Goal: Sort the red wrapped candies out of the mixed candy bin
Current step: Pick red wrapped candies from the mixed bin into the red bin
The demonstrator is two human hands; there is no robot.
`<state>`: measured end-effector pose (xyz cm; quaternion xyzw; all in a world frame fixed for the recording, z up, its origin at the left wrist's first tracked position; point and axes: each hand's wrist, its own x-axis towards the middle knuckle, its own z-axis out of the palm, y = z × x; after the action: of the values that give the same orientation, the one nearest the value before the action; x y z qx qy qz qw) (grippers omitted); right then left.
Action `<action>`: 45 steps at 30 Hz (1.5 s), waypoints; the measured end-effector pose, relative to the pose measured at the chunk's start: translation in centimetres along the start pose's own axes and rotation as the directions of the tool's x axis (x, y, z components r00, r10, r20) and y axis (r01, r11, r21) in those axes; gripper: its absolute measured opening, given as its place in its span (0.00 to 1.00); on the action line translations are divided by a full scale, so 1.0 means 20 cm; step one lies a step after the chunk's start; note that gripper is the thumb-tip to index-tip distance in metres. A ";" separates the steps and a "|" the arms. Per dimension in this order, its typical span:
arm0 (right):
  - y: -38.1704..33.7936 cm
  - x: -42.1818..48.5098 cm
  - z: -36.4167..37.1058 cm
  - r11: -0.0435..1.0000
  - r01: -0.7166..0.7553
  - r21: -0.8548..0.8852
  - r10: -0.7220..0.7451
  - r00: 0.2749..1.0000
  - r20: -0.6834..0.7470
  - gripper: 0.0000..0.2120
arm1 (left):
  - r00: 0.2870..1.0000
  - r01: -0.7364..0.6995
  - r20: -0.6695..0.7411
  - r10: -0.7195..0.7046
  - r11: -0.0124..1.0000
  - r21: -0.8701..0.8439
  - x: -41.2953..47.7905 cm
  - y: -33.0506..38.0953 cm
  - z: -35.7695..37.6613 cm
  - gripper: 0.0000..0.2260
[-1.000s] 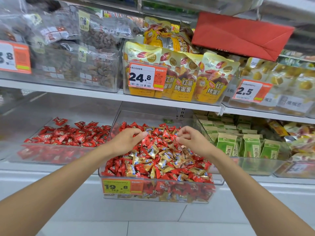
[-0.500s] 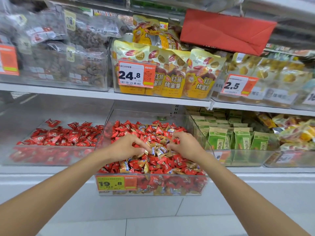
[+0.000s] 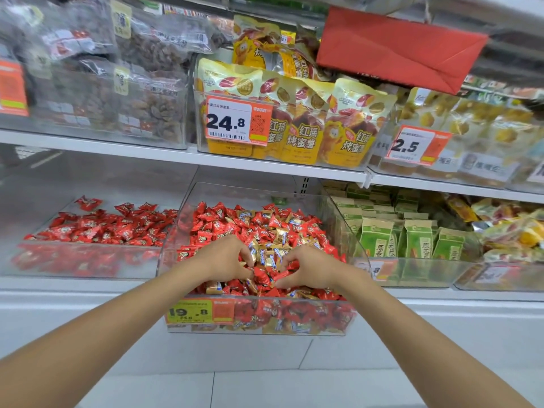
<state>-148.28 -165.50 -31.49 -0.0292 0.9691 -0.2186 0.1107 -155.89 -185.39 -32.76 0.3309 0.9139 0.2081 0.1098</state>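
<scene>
A white shelf runs across the scene, carrying clear bins of dark dried-fruit packs at far left, yellow sweet-potato pouches behind a 24.8 price tag in the middle, and blurred yellow packs by a 2.5 price tag at right; a red folded card hangs above them. On the lower shelf, the clear mixed candy bin sits in the centre, near edge jutting forward with a 19.8 price tag on its front wall. Left of it, a shallower clear tray holds only red candies, and right of it a bin holds green boxed packs. The red wrapped candies fill most of the mixed bin, with gold wrapped candies bunched in the middle between the hands. Both bare forearms reach in over the front wall, covering part of the near pile. The left hand has its grip curled down into the pile, thumb and fingers closing around red wrappers. The right hand is just beside it, its grip likewise curled and pinched on a red piece; exactly which candies each holds is hidden under the fingers.
</scene>
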 end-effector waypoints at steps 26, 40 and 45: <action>0.09 -0.03 -0.04 0.991 -0.007 -0.131 0.006 1.000 -0.005 0.17 | 0.993 -0.116 -0.001 0.116 0.993 -0.011 -0.02 0.06 0.03 0.11; 0.12 -0.10 -0.15 0.976 0.033 0.213 0.005 0.984 -0.179 0.08 | 0.997 -0.081 -0.015 0.079 0.983 -0.164 0.03 0.06 0.01 0.16; 0.14 -0.10 -0.14 0.974 0.048 0.223 0.002 0.976 -0.217 0.08 | 0.991 -0.088 -0.115 0.063 0.968 -0.235 0.02 0.05 -0.06 0.11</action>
<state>-146.93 -161.53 -29.74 -0.0038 0.9436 -0.3309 0.0049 -156.01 -184.83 -31.30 0.3383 0.8732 0.3384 0.0922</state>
